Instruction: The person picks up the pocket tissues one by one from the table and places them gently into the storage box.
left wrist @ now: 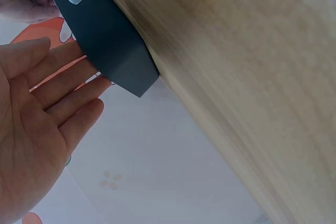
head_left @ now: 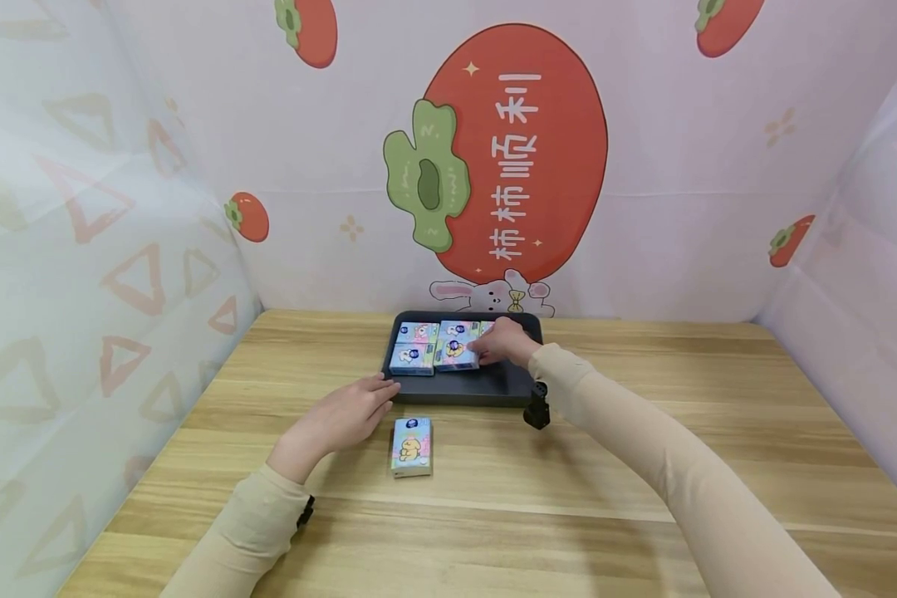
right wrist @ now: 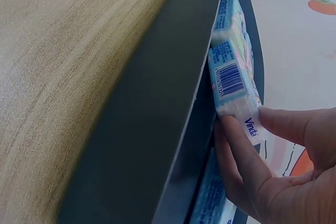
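Observation:
A dark grey tray (head_left: 486, 387) stands at the back of the table with several small tissue packs inside. My right hand (head_left: 505, 340) reaches in over its right part and pinches one tissue pack (head_left: 454, 357) by its end. In the right wrist view, the thumb and fingertips (right wrist: 231, 124) grip the white end marked Vinda of that pack (right wrist: 231, 80). My left hand (head_left: 350, 410) touches the tray's front left corner with extended fingers, its palm showing in the left wrist view. Another tissue pack (head_left: 411, 448), with a yellow cartoon figure, lies on the table before the tray.
Two tissue packs (head_left: 411, 359) fill the tray's left side, and others lie along its back, partly hidden by my right hand. The wooden table (head_left: 493, 531) runs up to a patterned cloth backdrop (head_left: 329, 257), with cloth walls at both sides.

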{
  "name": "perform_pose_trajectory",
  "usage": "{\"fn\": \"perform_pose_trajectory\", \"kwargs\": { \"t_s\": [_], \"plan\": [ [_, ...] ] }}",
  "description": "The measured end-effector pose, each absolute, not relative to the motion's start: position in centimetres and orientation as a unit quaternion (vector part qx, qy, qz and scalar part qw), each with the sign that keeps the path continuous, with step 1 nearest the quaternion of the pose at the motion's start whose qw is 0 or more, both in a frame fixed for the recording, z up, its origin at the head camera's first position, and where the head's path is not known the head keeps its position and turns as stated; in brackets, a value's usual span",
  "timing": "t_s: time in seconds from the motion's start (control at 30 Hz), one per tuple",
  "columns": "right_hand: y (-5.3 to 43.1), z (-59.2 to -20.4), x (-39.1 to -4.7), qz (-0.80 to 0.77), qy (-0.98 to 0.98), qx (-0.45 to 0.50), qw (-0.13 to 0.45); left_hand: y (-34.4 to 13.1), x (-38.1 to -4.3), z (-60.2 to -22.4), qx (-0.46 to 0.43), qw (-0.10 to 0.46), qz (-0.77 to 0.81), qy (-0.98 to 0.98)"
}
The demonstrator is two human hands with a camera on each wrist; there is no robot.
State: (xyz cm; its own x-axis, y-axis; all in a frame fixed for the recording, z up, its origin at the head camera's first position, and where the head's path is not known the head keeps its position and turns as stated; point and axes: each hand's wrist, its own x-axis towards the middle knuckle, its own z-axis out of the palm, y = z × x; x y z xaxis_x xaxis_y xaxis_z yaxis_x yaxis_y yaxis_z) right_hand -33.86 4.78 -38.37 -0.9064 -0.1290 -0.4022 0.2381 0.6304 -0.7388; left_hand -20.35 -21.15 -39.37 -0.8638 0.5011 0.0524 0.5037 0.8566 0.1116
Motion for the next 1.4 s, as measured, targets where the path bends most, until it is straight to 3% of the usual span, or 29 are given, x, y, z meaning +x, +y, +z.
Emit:
{"fn": "perform_pose_trajectory", "kwargs": {
  "t_s": [1.4],
  "plan": [
    [4.61,-38.68,-34.0,-0.454,0.857,0.048,0.238,-21.09,-20.17,-39.19,-0.26,0.009,-0.056,-0.964]
  ]
}}
